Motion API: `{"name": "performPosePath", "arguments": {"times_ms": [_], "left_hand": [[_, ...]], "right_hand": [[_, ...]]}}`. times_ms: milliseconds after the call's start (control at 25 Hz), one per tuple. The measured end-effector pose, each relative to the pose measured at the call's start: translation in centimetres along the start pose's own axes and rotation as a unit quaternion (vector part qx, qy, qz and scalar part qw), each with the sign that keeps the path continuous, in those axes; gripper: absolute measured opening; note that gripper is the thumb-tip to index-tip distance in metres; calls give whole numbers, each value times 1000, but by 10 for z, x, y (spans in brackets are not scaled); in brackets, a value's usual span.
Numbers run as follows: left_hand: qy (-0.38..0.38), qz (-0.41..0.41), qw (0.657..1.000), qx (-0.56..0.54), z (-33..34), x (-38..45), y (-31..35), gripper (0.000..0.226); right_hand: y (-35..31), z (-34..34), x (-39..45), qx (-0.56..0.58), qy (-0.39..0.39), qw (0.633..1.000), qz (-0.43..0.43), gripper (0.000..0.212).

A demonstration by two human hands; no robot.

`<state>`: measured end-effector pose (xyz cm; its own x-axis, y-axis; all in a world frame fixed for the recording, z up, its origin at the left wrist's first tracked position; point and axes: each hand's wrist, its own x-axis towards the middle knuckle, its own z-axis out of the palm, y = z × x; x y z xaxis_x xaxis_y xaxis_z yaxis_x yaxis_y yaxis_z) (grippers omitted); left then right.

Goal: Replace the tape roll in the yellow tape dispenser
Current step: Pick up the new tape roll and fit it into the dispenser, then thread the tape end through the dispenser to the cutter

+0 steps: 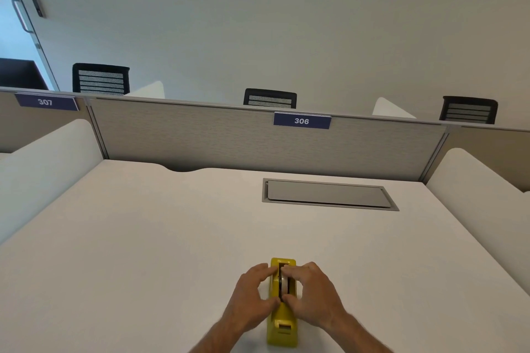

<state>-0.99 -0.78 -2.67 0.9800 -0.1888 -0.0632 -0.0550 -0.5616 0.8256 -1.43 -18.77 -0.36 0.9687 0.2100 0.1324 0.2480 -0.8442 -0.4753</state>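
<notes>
The yellow tape dispenser point(282, 327) stands on the white desk point(160, 238) near its front edge, cutter end toward me. A pale tape roll point(284, 284) sits in its slot, mostly hidden by fingers. My left hand point(252, 292) clasps the dispenser's left side, thumb and fingers against the body. My right hand point(311, 292) is on the right side, its fingertips and thumb pinching the roll at the slot. Both forearms come in from the bottom edge.
A grey hatch cover point(328, 193) is set into the desk at the back right. A grey partition point(229, 137) with label 306 closes the far side, and white side screens flank the desk. Black chairs stand beyond the partition.
</notes>
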Motion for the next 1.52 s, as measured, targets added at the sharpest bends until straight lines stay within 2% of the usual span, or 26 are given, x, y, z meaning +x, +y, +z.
{"name": "performPosePath", "arguments": {"times_ms": [160,360,720,920,1080,1320,1520], "left_hand": [[9,-3,1000,6,3,-1,5,57],[3,-4,1000,-13,3,-1,11,61],[5,21,1000,-12,0,1,14,41],[8,30,999,-13,1,4,13,40],[3,29,1000,-4,1,6,12,44],[-4,35,999,7,3,7,11,42],[-10,23,1000,9,4,9,12,40]], "right_hand": [[-2,-1,-2,4,9,1000,-15,52],[-5,-6,1,3,33,999,-36,28],[-4,-11,4,-1,28,998,-53,28],[0,-14,7,-2,18,998,-61,24],[1,-14,7,-31,25,995,-96,33],[3,-17,11,-17,37,993,-109,20],[4,-17,13,-49,20,990,-131,25]]}}
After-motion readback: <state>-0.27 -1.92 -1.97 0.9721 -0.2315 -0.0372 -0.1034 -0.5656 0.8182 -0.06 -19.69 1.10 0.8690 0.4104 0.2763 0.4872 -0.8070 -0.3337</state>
